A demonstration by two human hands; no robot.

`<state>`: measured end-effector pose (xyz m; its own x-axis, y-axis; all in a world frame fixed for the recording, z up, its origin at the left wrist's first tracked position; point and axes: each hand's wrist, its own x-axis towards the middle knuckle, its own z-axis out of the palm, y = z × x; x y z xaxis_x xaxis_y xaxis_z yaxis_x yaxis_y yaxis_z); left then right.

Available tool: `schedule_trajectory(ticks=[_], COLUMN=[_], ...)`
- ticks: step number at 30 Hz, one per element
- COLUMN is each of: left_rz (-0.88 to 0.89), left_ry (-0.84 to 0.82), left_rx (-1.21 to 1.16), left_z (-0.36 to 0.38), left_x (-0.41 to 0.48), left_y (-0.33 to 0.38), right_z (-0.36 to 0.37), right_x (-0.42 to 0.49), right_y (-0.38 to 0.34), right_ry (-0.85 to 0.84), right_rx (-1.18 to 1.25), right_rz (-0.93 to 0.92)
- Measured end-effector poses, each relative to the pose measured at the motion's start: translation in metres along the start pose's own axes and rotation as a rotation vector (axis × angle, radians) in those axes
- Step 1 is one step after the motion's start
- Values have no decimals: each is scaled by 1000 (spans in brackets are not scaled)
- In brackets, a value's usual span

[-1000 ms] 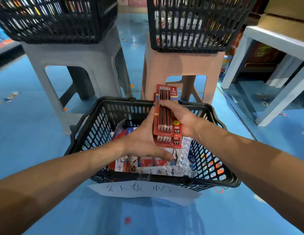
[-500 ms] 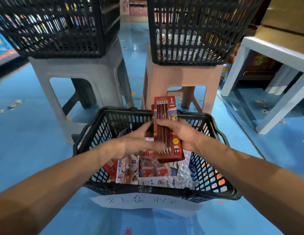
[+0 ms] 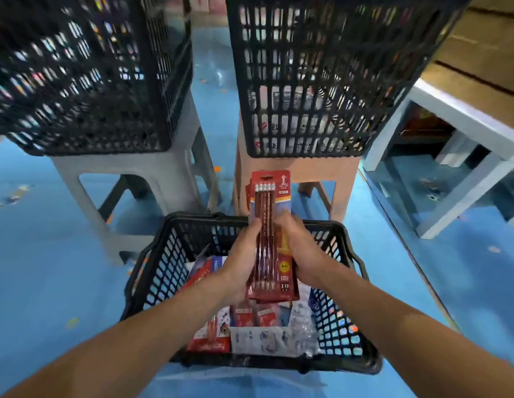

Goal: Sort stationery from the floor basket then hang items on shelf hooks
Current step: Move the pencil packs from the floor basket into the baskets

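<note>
A stack of red carded pencil packs stands upright above the black floor basket. My left hand grips the stack's left edge and my right hand grips its right edge, thumbs on the front. The top pack shows several dark red pencils with white eraser ends. Below my hands the basket holds more packaged stationery, red and white cards lying flat.
Two black mesh crates stand raised ahead: one on a grey stool at left, one on a tan stool right behind the floor basket. A pale blue table frame is at right. The floor is blue.
My left hand has moved from the front of the packs to grip their left side. The stack now sits squared and upright between both hands. The view has tilted down and closer.
</note>
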<state>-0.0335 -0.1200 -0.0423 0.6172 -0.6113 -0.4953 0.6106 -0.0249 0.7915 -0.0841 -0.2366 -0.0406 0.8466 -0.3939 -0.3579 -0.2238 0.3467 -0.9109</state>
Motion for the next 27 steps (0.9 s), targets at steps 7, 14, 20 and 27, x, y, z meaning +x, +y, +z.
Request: schedule_trajectory(ticks=[7, 14, 20, 27], left_rz=[29, -211, -275, -175], left_ry=[115, -15, -76, -97], left_rx=[331, 534, 487, 449], left_z=[25, 57, 108, 160], left_x=[-90, -190, -256, -249], left_y=[77, 183, 314, 442], right_z=[32, 63, 82, 95], right_x=[-88, -192, -234, -220], right_y=[-102, -249, -374, -506], right_ry=[-11, -31, 1, 26], right_rx=[-131, -102, -143, -171], right_rz=[156, 344, 371, 204])
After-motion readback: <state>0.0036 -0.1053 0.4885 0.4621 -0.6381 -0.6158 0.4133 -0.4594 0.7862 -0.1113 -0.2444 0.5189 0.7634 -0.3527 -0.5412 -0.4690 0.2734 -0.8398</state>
